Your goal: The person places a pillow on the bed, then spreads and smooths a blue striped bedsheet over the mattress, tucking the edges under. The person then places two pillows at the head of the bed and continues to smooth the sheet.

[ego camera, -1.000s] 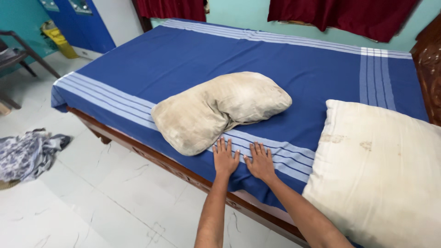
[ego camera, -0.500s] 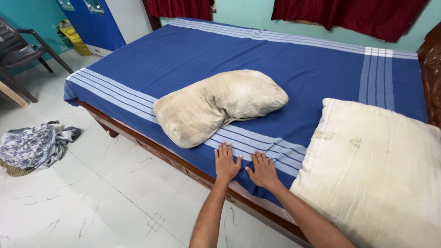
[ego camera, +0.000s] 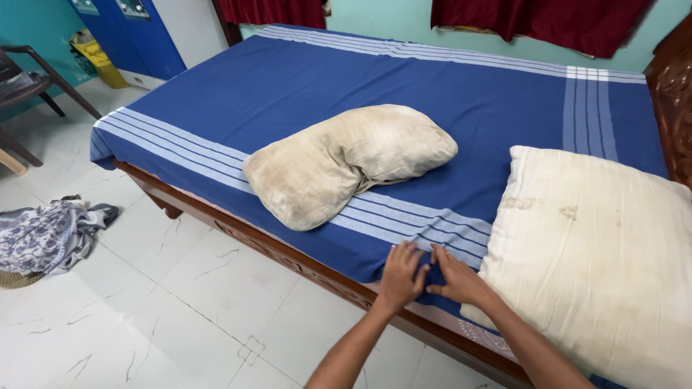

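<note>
Head view: both hands pressed on blue sheet at near bed edge

Head view, looking down on a blue sheet [ego camera: 303,94] with pale stripes, spread flat over a bed [ego camera: 216,223] with a carved wooden frame. Left hand [ego camera: 401,275] and right hand [ego camera: 455,279] side by side on the sheet at the near edge of the bed, toward its right end, fingertips nearly meeting. Both grips released: fingers loose and spread, palms down on the cloth, nothing grasped. Just right of the right hand, almost touching, a large cream pillow [ego camera: 598,252] with brownish stains, filling the near right corner of the bed. Up and left of the hands, near the middle of the bed, a smaller dingy beige pillow [ego camera: 346,162], bent in the middle, lying across the striped band. Beyond the bed's near edge, white tiled floor [ego camera: 180,310]. On it, far left, a crumpled patterned cloth [ego camera: 47,234]. Dark chair [ego camera: 29,83] at upper left; dark red curtains [ego camera: 548,21] along the far wall.
</note>
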